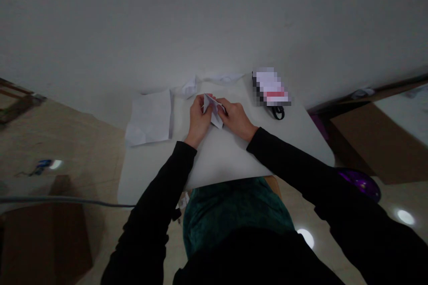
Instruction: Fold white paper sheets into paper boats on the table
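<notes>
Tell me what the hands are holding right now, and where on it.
Both hold one folded white paper: left hand at its left edge, right hand at its right edge.

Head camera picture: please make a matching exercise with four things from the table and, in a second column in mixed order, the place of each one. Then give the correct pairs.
Things
1. folded paper
2. flat paper sheet
3. scissors
4. crumpled paper scrap

Places
A. lying at the left edge of the table
B. held between the left hand and the right hand
C. at the far edge of the table, beyond the left hand
D. to the right of the hands, beside a blurred package

Pairs: 1-B, 2-A, 3-D, 4-C
</notes>
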Demonstrator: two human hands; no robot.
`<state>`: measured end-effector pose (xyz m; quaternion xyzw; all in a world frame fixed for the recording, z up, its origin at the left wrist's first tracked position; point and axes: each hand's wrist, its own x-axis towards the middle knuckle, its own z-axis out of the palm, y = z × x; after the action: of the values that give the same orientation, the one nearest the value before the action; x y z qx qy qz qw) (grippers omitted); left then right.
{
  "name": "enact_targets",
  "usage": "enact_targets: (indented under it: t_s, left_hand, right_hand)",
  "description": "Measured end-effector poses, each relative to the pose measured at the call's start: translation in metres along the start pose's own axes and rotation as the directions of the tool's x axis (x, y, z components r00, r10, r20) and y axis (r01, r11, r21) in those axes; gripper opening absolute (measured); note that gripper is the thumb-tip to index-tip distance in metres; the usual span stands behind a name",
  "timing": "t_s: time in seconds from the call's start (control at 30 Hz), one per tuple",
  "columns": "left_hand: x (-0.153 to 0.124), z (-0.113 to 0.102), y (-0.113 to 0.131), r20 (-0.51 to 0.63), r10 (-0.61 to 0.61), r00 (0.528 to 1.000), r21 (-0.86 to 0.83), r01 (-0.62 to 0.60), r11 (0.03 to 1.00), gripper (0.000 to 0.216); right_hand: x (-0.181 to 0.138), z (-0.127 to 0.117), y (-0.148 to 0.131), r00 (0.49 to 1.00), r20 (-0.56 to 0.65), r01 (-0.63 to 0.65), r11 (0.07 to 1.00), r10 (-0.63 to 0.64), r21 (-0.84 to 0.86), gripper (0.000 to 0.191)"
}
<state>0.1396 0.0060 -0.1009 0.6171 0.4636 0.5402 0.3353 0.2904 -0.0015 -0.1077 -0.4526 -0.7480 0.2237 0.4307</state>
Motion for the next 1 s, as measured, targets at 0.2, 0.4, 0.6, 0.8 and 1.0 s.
enact_targets:
  t_s: [0.2,0.4,0.6,0.8,1.0]
  left_hand:
    - [0.012,-0.014,-0.004,0.118,-0.135,0.984,-0.225,0.159,0.961,0.025]
    - [0.02,-0.033,0.003,0.394,-0.285,0.874,-0.331,0.424,0.843,0.038]
    - [0.017,-0.031,0.003,0.406,-0.324,0.855,-0.401,0.485,0.778,0.044]
    - [0.011,-0.017,-0.008,0.199,-0.308,0.93,-0.373,0.362,0.854,0.06]
    - [0.015,-0.02,-0.019,0.136,-0.156,0.978,-0.208,0.182,0.961,0.076]
  right_hand:
    - [0.002,-0.003,-0.001,0.984,-0.007,-0.158,0.881,0.18,0.446,0.032]
    - [0.01,0.003,0.003,0.947,0.036,-0.236,0.616,0.319,0.751,0.026]
    - [0.013,0.002,0.004,0.944,0.008,-0.216,0.601,0.329,0.77,0.025]
    - [0.006,0.001,-0.002,0.993,0.036,-0.109,0.765,0.111,0.635,0.048]
    - [0.006,0.008,0.01,0.997,-0.063,-0.001,0.805,0.048,0.593,0.034]
